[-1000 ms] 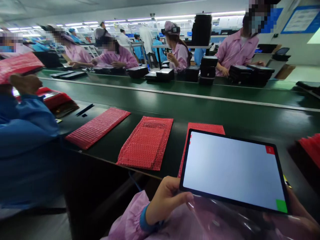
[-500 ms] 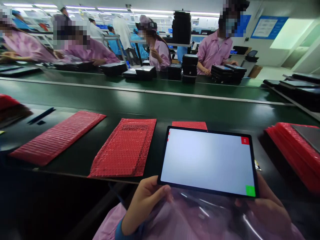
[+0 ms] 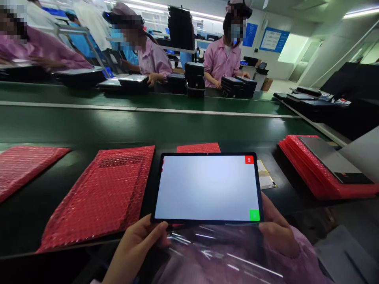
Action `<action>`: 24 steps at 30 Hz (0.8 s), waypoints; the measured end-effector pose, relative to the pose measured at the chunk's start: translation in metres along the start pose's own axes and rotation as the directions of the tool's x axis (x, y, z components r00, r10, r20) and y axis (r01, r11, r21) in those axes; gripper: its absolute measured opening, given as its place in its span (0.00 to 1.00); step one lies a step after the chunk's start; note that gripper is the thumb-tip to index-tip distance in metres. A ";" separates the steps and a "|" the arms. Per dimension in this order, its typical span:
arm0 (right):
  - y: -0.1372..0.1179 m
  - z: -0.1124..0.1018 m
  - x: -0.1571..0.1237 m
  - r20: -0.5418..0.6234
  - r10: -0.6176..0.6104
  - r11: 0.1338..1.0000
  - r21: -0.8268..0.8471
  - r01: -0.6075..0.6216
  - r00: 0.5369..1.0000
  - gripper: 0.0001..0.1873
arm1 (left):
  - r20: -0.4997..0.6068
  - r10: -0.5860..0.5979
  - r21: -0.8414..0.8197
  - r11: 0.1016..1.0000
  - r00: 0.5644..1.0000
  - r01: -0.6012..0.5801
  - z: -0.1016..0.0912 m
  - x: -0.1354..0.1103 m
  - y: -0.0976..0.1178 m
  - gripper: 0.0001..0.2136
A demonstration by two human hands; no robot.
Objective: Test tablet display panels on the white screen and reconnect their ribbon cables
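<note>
Between my hands is a black-framed tablet (image 3: 207, 187), its screen lit white with a red square at the top right and a green one at the bottom right. My left hand (image 3: 139, 240) grips its lower left corner, thumb along the bottom edge. The lower right corner is gripped by my right hand (image 3: 278, 227), whose fingers pass behind the tablet. Clear plastic film (image 3: 219, 248) hangs below the tablet's bottom edge. Red bubble-wrap pouches lie about it: one pouch (image 3: 103, 189) to the left, and another pouch (image 3: 198, 147) partly hidden behind the tablet.
At right, a stack of red pouches (image 3: 308, 173) carries a grey panel (image 3: 334, 157). A flat yellow-edged piece (image 3: 265, 175) lies beside the tablet. Beyond runs a green belt (image 3: 118, 126); co-workers in pink sit or stand behind black device stacks (image 3: 194, 79).
My view has swung to the right, so the pouches and co-workers appear farther left and the right-hand stack shows more fully. Both hands still hold the tablet, which now looks more level.
</note>
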State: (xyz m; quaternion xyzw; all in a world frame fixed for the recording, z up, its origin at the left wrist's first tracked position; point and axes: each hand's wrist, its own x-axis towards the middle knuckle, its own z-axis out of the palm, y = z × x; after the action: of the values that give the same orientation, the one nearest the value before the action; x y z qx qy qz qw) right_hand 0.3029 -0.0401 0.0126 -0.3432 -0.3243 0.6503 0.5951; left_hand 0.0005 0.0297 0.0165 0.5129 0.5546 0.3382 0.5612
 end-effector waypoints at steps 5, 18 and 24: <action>0.003 -0.004 0.005 0.121 -0.020 0.998 0.061 0.012 0.992 0.35 | -0.008 0.000 0.051 0.999 1.000 0.001 -0.002 0.004 0.002 0.26; 0.011 0.003 0.005 0.101 -0.030 0.998 0.052 0.025 0.994 0.33 | -0.037 -0.018 0.136 0.990 0.999 0.023 -0.011 0.006 -0.001 0.28; 0.013 0.001 0.002 0.060 0.006 0.999 0.047 -0.009 0.998 0.34 | -0.022 -0.010 0.128 0.992 1.000 0.012 -0.010 0.002 0.002 0.28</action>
State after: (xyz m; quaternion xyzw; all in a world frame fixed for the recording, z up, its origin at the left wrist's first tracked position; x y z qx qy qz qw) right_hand 0.2953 -0.0394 0.0024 -0.3103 -0.3252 0.6701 0.5906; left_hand -0.0089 0.0340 0.0190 0.5413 0.5840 0.3041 0.5230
